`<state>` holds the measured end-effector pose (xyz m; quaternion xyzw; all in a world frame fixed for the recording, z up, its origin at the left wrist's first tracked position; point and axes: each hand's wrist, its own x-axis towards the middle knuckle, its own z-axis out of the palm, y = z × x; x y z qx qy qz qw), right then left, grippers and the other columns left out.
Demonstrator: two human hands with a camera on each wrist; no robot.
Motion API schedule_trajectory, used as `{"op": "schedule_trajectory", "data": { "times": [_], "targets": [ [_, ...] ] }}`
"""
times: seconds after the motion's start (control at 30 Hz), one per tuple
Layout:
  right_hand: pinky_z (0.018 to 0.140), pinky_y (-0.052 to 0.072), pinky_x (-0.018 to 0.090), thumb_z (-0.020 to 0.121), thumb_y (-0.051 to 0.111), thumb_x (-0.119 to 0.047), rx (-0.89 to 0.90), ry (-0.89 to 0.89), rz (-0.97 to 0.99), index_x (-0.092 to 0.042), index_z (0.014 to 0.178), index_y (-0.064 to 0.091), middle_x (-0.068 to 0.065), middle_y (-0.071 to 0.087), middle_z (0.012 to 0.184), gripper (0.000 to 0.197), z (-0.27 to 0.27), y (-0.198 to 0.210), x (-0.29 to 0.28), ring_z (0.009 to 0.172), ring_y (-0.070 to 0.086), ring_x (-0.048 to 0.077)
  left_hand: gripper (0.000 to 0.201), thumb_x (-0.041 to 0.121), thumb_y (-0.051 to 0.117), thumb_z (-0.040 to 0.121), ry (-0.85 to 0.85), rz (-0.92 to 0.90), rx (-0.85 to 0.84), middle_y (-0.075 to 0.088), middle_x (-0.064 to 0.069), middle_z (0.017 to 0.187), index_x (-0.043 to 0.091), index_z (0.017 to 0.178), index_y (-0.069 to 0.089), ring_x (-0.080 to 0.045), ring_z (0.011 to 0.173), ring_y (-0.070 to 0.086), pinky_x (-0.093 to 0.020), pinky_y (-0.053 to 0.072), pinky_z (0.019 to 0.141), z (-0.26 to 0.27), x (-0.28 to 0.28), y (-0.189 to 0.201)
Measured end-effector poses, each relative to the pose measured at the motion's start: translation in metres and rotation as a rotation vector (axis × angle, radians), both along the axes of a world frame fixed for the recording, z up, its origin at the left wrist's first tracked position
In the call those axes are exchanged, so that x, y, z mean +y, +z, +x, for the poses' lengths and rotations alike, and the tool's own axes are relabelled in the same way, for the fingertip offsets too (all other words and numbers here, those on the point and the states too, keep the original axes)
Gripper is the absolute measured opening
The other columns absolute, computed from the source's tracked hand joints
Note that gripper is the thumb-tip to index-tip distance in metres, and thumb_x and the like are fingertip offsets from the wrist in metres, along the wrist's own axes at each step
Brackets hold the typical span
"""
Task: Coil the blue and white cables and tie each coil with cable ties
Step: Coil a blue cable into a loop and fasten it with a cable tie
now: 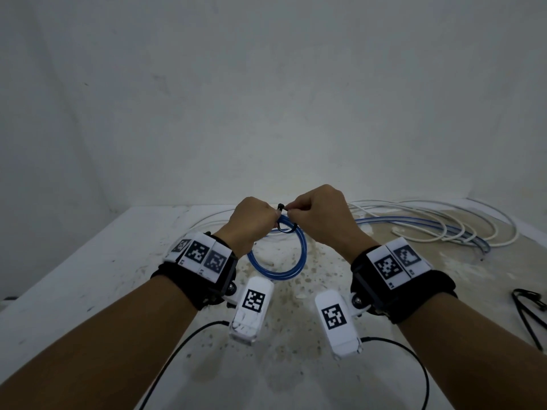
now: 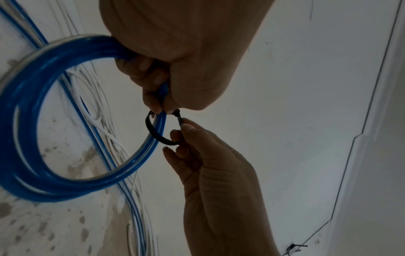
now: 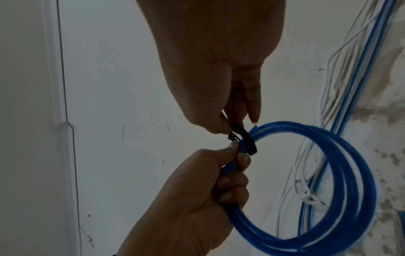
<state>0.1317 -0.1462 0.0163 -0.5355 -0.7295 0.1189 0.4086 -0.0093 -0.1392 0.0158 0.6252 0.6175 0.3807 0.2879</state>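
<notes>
A blue cable coil (image 1: 278, 266) hangs above the table between my hands. My left hand (image 1: 273, 218) grips the top of the coil (image 2: 32, 121), its fingers curled round the strands. A black cable tie (image 1: 285, 229) is looped loosely round the coil next to that grip. My right hand (image 1: 291, 213) pinches the tie's end (image 2: 180, 121) between thumb and forefinger, close to the tie's head. In the right wrist view the tie (image 3: 247, 138) circles the blue strands (image 3: 328, 173) just above my left fingers (image 3: 232, 173). The white cable (image 1: 444, 220) lies loose at the back right.
Uncoiled blue strands (image 1: 420, 227) run among the white loops on the stained white table (image 1: 88, 276). Spare black cable ties (image 1: 529, 309) lie at the right edge. A plain wall (image 1: 266, 99) stands close behind the table. Black wrist-camera wires (image 1: 414, 365) trail near me.
</notes>
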Motion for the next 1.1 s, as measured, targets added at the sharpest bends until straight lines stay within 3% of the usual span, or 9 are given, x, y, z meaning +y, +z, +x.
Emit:
{"op": "schedule_trajectory", "data": {
  "times": [0.07,0.13,0.2,0.27,0.4,0.5,0.7,0.97,1.1],
  "targets": [
    [0.050,0.038,0.014,0.084,0.063,-0.008,-0.006,-0.009,-0.005,-0.011,0.094,0.080,0.007,0.077,0.083,0.020,0.000,0.001,-0.001,0.045,0.048,0.004,0.024,0.013,0.060,0.086,0.014,0.041,0.051,0.067,-0.017,0.077,-0.008,0.086,0.071,-0.021,0.067,0.053,-0.035,0.041,0.062,0.000,0.001,-0.004],
    [0.051,0.044,0.019,0.083,0.063,-0.008,-0.016,-0.025,-0.009,-0.011,0.090,0.081,0.007,0.076,0.079,0.020,-0.001,0.002,-0.003,0.047,0.050,0.006,0.026,0.018,0.058,0.088,0.008,0.082,0.154,0.070,-0.017,0.080,-0.003,0.080,0.071,-0.027,0.072,0.061,-0.042,0.050,0.068,0.000,0.001,-0.006],
    [0.057,0.051,0.024,0.082,0.063,-0.009,-0.031,-0.041,-0.016,-0.011,0.087,0.081,0.005,0.075,0.076,0.018,-0.003,0.005,-0.005,0.055,0.058,0.013,0.032,0.021,0.057,0.092,0.000,0.115,0.255,0.065,-0.011,0.067,0.005,0.066,0.066,-0.029,0.067,0.059,-0.041,0.047,0.062,0.000,-0.001,-0.007],
    [0.060,0.052,0.026,0.081,0.064,-0.010,-0.036,-0.054,-0.023,-0.011,0.084,0.081,0.004,0.075,0.077,0.017,-0.004,0.007,-0.006,0.066,0.065,0.018,0.037,0.023,0.055,0.095,0.005,0.140,0.342,0.055,-0.002,0.058,0.014,0.059,0.056,-0.022,0.061,0.051,-0.030,0.036,0.055,0.000,-0.005,-0.006],
    [0.054,0.043,0.020,0.080,0.064,-0.010,-0.057,-0.058,-0.030,-0.011,0.082,0.080,0.003,0.075,0.078,0.017,-0.009,0.012,-0.008,0.069,0.065,0.016,0.030,0.026,0.054,0.097,0.023,0.160,0.418,0.063,-0.002,0.071,0.014,0.072,0.065,-0.021,0.069,0.056,-0.028,0.039,0.060,-0.002,-0.014,-0.002],
    [0.059,0.045,0.023,0.080,0.063,-0.010,-0.065,-0.049,-0.022,-0.011,0.083,0.080,0.002,0.075,0.080,0.017,-0.015,0.016,-0.015,0.074,0.066,0.018,0.027,0.026,0.053,0.097,0.032,0.172,0.430,0.069,-0.007,0.083,0.009,0.084,0.071,-0.025,0.079,0.062,-0.030,0.044,0.068,-0.006,-0.022,0.002],
    [0.060,0.045,0.023,0.082,0.063,-0.009,-0.070,-0.018,-0.030,-0.014,0.085,0.079,0.002,0.074,0.081,0.018,-0.022,0.024,-0.034,0.073,0.064,0.017,0.026,0.026,0.054,0.097,0.073,0.199,0.450,0.064,-0.003,0.078,0.011,0.084,0.070,-0.022,0.075,0.058,-0.029,0.041,0.066,-0.015,-0.041,0.008],
    [0.057,0.044,0.023,0.081,0.063,-0.007,-0.015,0.002,-0.053,-0.012,0.082,0.080,-0.002,0.068,0.070,0.018,-0.022,0.025,-0.052,0.059,0.054,0.009,0.026,0.025,0.052,0.098,0.080,0.253,0.502,0.069,-0.003,0.091,0.011,0.094,0.073,-0.023,0.084,0.062,-0.029,0.041,0.068,-0.017,-0.062,0.008],
    [0.061,0.049,0.026,0.081,0.063,-0.007,0.012,-0.017,-0.058,-0.011,0.081,0.079,0.002,0.074,0.079,0.017,-0.019,0.022,-0.056,0.070,0.063,0.017,0.024,0.027,0.052,0.098,0.068,0.291,0.570,0.069,-0.001,0.098,0.014,0.098,0.071,-0.020,0.086,0.059,-0.029,0.042,0.070,-0.013,-0.065,0.004]
  ]
}}
